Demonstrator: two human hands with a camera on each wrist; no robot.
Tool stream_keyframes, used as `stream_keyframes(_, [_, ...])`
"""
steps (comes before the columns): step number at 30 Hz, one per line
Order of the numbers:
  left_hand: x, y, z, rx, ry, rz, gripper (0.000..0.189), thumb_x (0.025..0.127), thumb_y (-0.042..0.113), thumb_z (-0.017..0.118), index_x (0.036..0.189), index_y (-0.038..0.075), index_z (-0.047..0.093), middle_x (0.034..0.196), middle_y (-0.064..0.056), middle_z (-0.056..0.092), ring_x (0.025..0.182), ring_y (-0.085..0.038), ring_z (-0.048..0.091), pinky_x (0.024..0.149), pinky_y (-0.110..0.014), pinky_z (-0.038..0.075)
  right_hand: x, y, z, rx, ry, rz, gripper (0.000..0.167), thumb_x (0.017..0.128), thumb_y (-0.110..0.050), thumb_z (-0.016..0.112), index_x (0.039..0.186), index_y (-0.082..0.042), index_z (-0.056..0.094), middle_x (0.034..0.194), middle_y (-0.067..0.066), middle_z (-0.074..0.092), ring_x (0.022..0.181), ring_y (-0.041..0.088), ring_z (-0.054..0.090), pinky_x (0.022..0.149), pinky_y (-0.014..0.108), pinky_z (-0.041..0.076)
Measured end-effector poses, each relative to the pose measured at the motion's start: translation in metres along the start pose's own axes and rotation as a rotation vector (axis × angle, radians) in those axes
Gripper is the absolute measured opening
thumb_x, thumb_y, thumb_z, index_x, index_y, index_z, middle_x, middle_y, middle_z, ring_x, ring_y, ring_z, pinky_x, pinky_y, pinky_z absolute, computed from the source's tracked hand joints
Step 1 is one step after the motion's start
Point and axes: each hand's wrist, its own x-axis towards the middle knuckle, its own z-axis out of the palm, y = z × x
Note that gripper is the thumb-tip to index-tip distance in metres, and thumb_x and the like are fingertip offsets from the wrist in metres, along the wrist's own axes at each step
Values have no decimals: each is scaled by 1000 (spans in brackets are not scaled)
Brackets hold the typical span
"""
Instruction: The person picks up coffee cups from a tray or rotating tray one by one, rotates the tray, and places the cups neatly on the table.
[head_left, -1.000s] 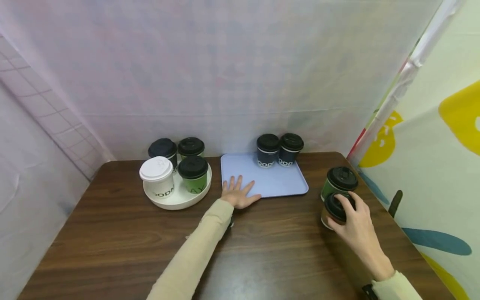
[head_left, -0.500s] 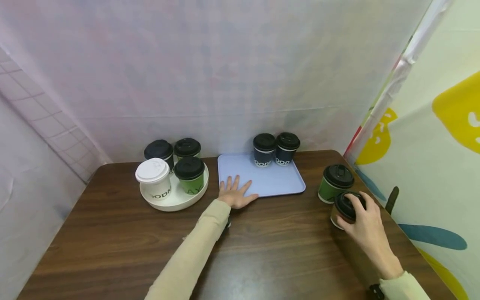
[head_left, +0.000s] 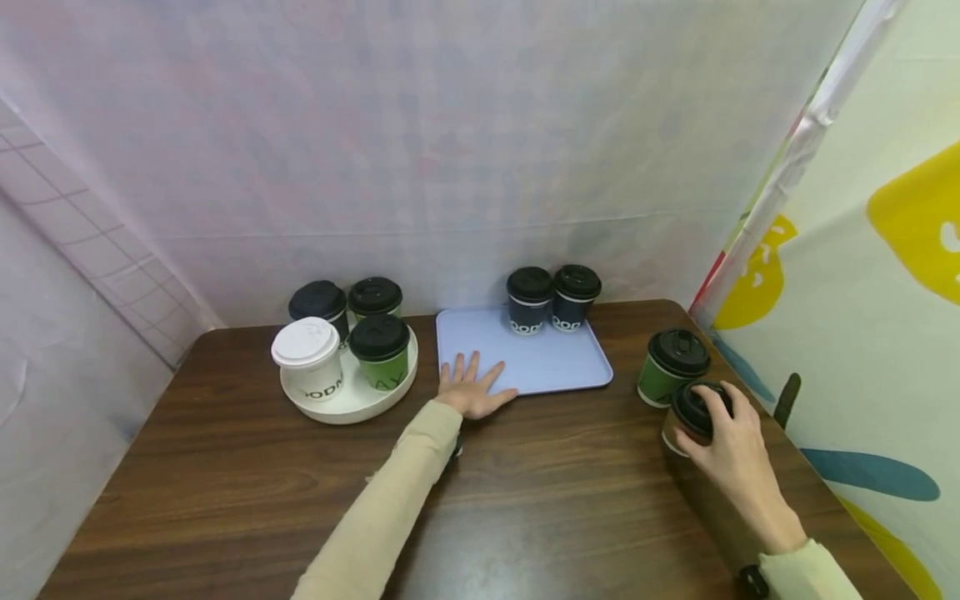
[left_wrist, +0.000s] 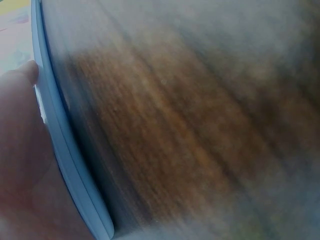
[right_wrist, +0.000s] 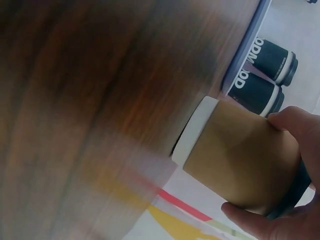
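Observation:
My left hand point(head_left: 471, 393) lies flat with spread fingers on the front left edge of a light blue tray point(head_left: 480, 333); the tray's rim point(left_wrist: 60, 125) runs under it in the left wrist view. Two dark cups with black lids, a left one point(head_left: 528, 302) and a right one point(head_left: 574, 298), stand at the tray's back. My right hand point(head_left: 731, 450) grips a brown paper cup point(right_wrist: 245, 155) near its black lid, with thumb and fingers on opposite sides. That cup is upright at the table's right side. Just behind it stands a green cup point(head_left: 658, 382) with a black lid.
A round white tray point(head_left: 360, 408) on the left bears a white-lidded cup point(head_left: 307, 358), a green cup point(head_left: 382, 354) and two black-lidded cups behind. The wooden table point(head_left: 555, 475) ends at a hanging cloth point(head_left: 465, 167) at the back and a patterned one point(head_left: 847, 358) on the right.
Over the first half second my right hand shifted the brown cup slightly right, away from the front of the green cup. Since then it has held still. My left hand stays on the tray.

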Motion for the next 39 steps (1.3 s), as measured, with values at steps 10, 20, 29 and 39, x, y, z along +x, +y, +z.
stream_keyframes(10, [0, 0, 2, 2, 14, 4, 76, 99, 76, 26, 166, 41, 14, 177, -11, -5, 163, -40, -9, 132, -60, -6, 1, 2, 2, -7, 3, -50, 73, 62, 3, 91, 125, 5, 54, 127, 43, 48, 111, 61, 48, 91, 74, 39])
stream_keyframes(20, [2, -2, 4, -5, 29, 6, 76, 99, 76, 26, 166, 41, 16, 177, -11, -2, 164, -41, -6, 132, -60, -4, 9, -3, -4, -43, -74, -43, 73, 64, -11, 90, 123, 7, 52, 126, 48, 47, 118, 68, 40, 92, 80, 36])
stream_keyframes(29, [3, 1, 4, 0, 32, 28, 76, 100, 74, 28, 166, 38, 18, 177, -13, 0, 164, -42, -4, 132, -60, -3, 15, -21, -17, -128, -33, 18, 73, 70, -32, 86, 122, 8, 56, 125, 44, 50, 111, 61, 45, 81, 75, 40])
stream_keyframes(39, [2, 0, 5, 7, 33, 16, 75, 100, 74, 28, 166, 40, 16, 177, -12, 0, 164, -41, -3, 132, -60, -3, 79, -93, 38, 56, 19, -56, 76, 76, -23, 83, 140, 3, 51, 141, 39, 48, 134, 62, 41, 110, 74, 35])
